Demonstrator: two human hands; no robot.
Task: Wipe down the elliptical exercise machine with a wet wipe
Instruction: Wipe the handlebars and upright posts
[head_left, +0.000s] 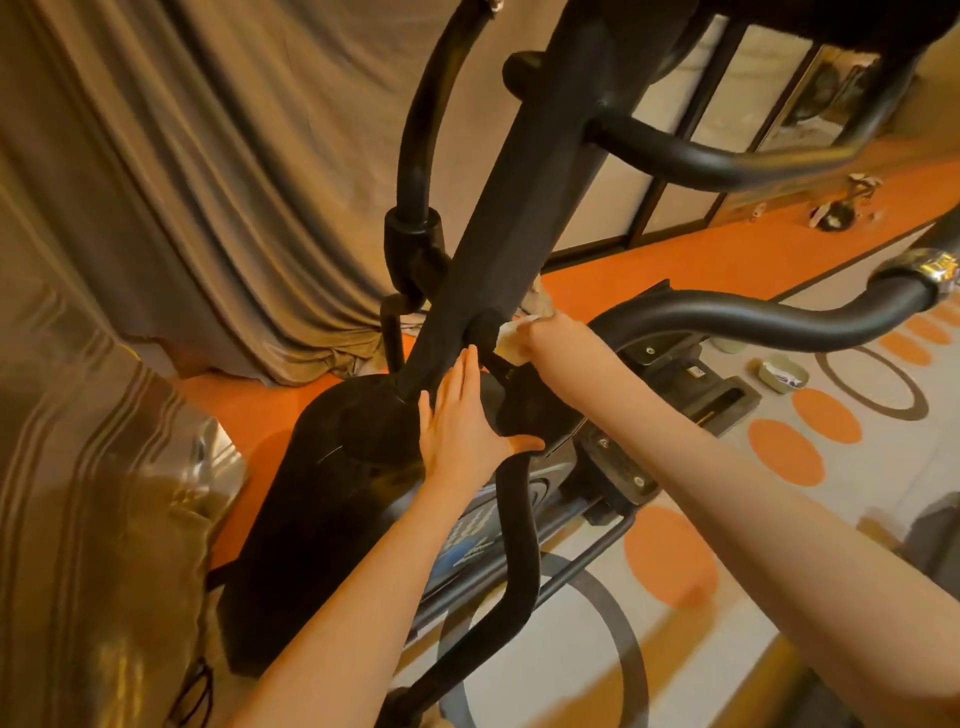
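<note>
Seen from above: black elliptical (524, 218), its thick mast rising from a dark housing (332, 467) low in the middle toward the top of the frame. Right hand (545, 335) reaching in from the lower right, fingers curled shut on a folded white wipe (511, 340), pressing it against the round pivot hub where the mast meets a side arm, just right of the mast's lower end. Wipe partly hidden behind the hand and the hub; only its pale edge and one corner visible. Left hand (462, 421) flat and wide, fingers straight and together, thumb spread out to the right, palm laid on the housing top right at the foot of the mast, holding nothing. Left fingertips just below the hub, near the wipe but apart from it. Curved black handlebar (753, 317) sweeping right above the right forearm, ending near a shiny metal sensor grip (935, 270) at the far right edge. Second bar (701, 161) higher up, also curving right. Slim swing arm (415, 130) arcing up on the left of the mast. Grey curtain (208, 182) hanging in folds behind the machine on the left. Orange floor (727, 260) along the wall, pale rug (831, 431) with orange dots and dark rings under the right side. Small open tub (782, 374) lying on the rug, well apart from both hands.
</note>
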